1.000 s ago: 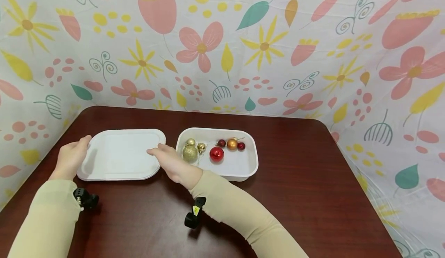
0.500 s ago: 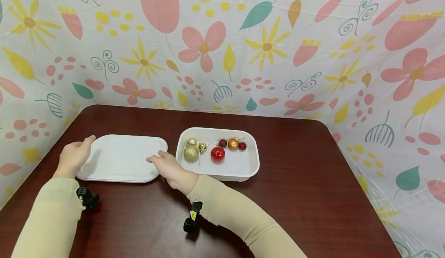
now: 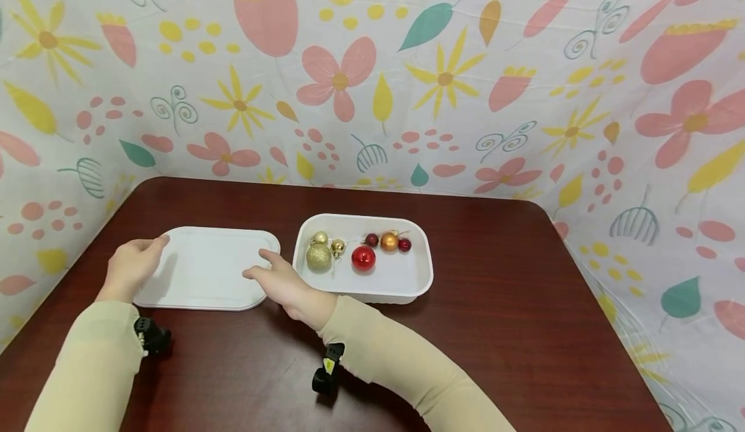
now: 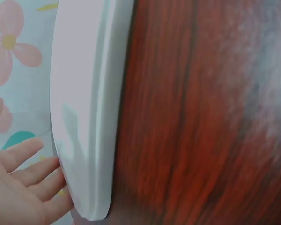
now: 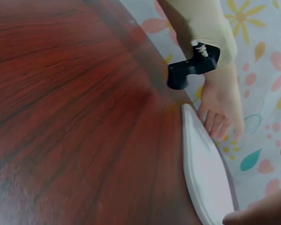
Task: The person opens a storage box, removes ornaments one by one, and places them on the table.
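A white flat lid (image 3: 209,267) lies on the dark wooden table (image 3: 495,328). My left hand (image 3: 130,267) touches its left rim with relaxed, nearly straight fingers (image 4: 23,187). My right hand (image 3: 279,280) rests on the lid's right edge, thumb and forefinger lying on top. Beside it on the right stands a white tray (image 3: 421,277) holding several baubles: a shiny red ball (image 3: 363,258), a glittery gold ball (image 3: 318,257), an orange ball (image 3: 388,242) and smaller gold and dark red ones. The right wrist view shows the lid's rim (image 5: 203,178) with my left hand (image 5: 220,108) behind it.
A floral cloth (image 3: 372,83) walls the table at the back and on both sides. Bare tabletop stretches in front of the lid and right of the tray. Black wrist cameras (image 3: 327,370) sit on both sleeves.
The lid has come down and a little nearer to me, and now lies flat on the table. Both hands stayed at its edges.
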The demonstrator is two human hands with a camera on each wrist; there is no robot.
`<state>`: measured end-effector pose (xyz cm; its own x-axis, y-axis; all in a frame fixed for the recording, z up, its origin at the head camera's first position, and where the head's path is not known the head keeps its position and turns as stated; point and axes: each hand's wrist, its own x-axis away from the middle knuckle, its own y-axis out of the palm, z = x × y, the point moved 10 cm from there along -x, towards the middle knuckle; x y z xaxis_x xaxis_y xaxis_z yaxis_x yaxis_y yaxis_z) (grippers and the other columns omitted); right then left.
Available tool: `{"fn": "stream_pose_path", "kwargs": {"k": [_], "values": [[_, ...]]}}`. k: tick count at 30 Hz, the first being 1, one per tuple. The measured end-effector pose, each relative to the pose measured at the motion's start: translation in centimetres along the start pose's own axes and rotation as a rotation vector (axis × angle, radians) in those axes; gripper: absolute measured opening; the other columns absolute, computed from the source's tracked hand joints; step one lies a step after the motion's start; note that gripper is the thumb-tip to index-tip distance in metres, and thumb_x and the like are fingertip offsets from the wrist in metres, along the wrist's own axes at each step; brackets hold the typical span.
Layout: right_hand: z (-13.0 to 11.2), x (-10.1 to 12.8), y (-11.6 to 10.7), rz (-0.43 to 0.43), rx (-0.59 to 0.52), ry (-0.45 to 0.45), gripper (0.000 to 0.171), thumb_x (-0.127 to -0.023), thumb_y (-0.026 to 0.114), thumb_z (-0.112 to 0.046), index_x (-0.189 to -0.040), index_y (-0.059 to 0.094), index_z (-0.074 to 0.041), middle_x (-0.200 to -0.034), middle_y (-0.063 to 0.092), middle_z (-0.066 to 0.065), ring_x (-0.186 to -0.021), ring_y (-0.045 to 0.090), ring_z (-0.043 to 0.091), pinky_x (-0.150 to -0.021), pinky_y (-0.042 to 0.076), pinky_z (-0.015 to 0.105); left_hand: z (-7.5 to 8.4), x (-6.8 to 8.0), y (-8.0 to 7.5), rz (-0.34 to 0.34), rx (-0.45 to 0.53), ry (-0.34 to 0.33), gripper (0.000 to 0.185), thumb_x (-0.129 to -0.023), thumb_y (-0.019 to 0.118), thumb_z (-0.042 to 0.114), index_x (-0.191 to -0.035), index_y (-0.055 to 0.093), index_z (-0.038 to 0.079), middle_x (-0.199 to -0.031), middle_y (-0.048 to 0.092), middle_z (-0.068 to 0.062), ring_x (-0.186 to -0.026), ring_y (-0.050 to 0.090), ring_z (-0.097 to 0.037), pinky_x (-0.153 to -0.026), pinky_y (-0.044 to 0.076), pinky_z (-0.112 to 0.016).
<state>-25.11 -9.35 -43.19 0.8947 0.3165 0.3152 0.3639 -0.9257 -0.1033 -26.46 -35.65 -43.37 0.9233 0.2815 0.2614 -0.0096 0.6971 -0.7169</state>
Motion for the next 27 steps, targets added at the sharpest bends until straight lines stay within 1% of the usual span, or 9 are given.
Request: {"fn": "stream_pose_path", "kwargs": {"k": [4, 7, 10, 13, 15, 16, 21, 23, 27], "values": [[-0.9, 0.4, -0.4, -0.048, 0.041, -0.073, 0.052, -0.086, 0.062, -0.023, -0.135, 0.051, -0.011, -0.143, 0.046, 0.005, -0.136, 0.036, 0.026, -0.112, 0.033, 0.034, 0.8, 0.2, 0.0, 0.068, -0.023, 0.046, 0.079, -0.096, 0.029, 0.053, -0.139, 0.032, -0.014, -0.139, 0.031, -0.04, -0.127, 0.026, -0.056, -0.102, 0.031, -0.065], [-1.7, 0.8, -1.0, -0.077, 0.081, -0.136, 0.044, -0.088, 0.061, -0.022, -0.13, 0.056, -0.009, -0.137, 0.053, 0.007, -0.131, 0.044, 0.023, -0.108, 0.038, 0.029, 1.9, 0.3, 0.2, 0.108, -0.03, 0.089, 0.075, -0.097, 0.032, 0.049, -0.138, 0.033, -0.014, -0.138, 0.033, -0.04, -0.127, 0.027, -0.056, -0.102, 0.03, -0.066], [-2.6, 1.3, -1.6, -0.094, 0.127, -0.203, 0.036, -0.09, 0.06, -0.021, -0.123, 0.061, -0.008, -0.129, 0.06, 0.008, -0.12, 0.054, 0.017, -0.098, 0.042, 0.021, 3.3, 0.5, 0.5, 0.131, -0.03, 0.143, 0.072, -0.097, 0.035, 0.047, -0.137, 0.036, -0.013, -0.137, 0.034, -0.04, -0.125, 0.03, -0.056, -0.1, 0.032, -0.066], [-3.4, 1.8, -2.2, -0.111, 0.164, -0.268, 0.031, -0.091, 0.059, -0.019, -0.119, 0.063, -0.006, -0.123, 0.063, 0.01, -0.107, 0.059, 0.012, -0.089, 0.045, 0.016, 4.8, 0.8, 1.1, 0.133, -0.016, 0.181, 0.071, -0.097, 0.036, 0.048, -0.138, 0.038, -0.01, -0.139, 0.034, -0.038, -0.124, 0.032, -0.055, -0.099, 0.033, -0.066], [-3.8, 2.1, -2.7, -0.124, 0.185, -0.307, 0.029, -0.091, 0.059, -0.017, -0.117, 0.064, -0.005, -0.121, 0.064, 0.012, -0.103, 0.06, 0.012, -0.086, 0.046, 0.015, 5.9, 1.0, 1.6, 0.13, -0.008, 0.211, 0.069, -0.097, 0.037, 0.048, -0.139, 0.038, -0.008, -0.14, 0.034, -0.037, -0.126, 0.031, -0.054, -0.099, 0.033, -0.066], [-4.1, 2.4, -2.8, -0.133, 0.195, -0.328, 0.028, -0.092, 0.059, -0.016, -0.117, 0.064, -0.005, -0.12, 0.064, 0.013, -0.103, 0.061, 0.012, -0.086, 0.046, 0.014, 6.4, 1.2, 1.9, 0.133, -0.004, 0.23, 0.068, -0.097, 0.037, 0.047, -0.139, 0.039, -0.007, -0.14, 0.035, -0.036, -0.126, 0.033, -0.053, -0.099, 0.034, -0.065], [-5.3, 3.5, -4.1, -0.143, 0.322, -0.477, 0.026, -0.092, 0.058, -0.013, -0.115, 0.064, -0.002, -0.116, 0.066, 0.012, -0.104, 0.064, 0.016, -0.085, 0.049, 0.012, 9.0, 2.0, 3.2, 0.147, 0.03, 0.317, 0.063, -0.098, 0.042, 0.043, -0.136, 0.043, -0.007, -0.137, 0.041, -0.034, -0.126, 0.038, -0.05, -0.098, 0.038, -0.062], [-5.5, 3.9, -4.8, -0.132, 0.37, -0.528, 0.025, -0.092, 0.058, -0.012, -0.114, 0.064, -0.002, -0.113, 0.068, 0.012, -0.102, 0.066, 0.017, -0.084, 0.051, 0.013, 9.8, 2.4, 3.8, 0.144, 0.048, 0.336, 0.061, -0.098, 0.043, 0.042, -0.135, 0.044, -0.006, -0.137, 0.043, -0.033, -0.125, 0.04, -0.048, -0.098, 0.039, -0.061], [-5.6, 4.6, -6.3, -0.108, 0.419, -0.588, 0.025, -0.092, 0.058, -0.011, -0.114, 0.065, -0.002, -0.112, 0.067, 0.012, -0.101, 0.065, 0.019, -0.086, 0.053, 0.016, 11.0, 2.9, 5.3, 0.12, 0.092, 0.353, 0.06, -0.098, 0.044, 0.042, -0.136, 0.044, -0.005, -0.136, 0.046, -0.031, -0.124, 0.045, -0.044, -0.098, 0.042, -0.057]]}}
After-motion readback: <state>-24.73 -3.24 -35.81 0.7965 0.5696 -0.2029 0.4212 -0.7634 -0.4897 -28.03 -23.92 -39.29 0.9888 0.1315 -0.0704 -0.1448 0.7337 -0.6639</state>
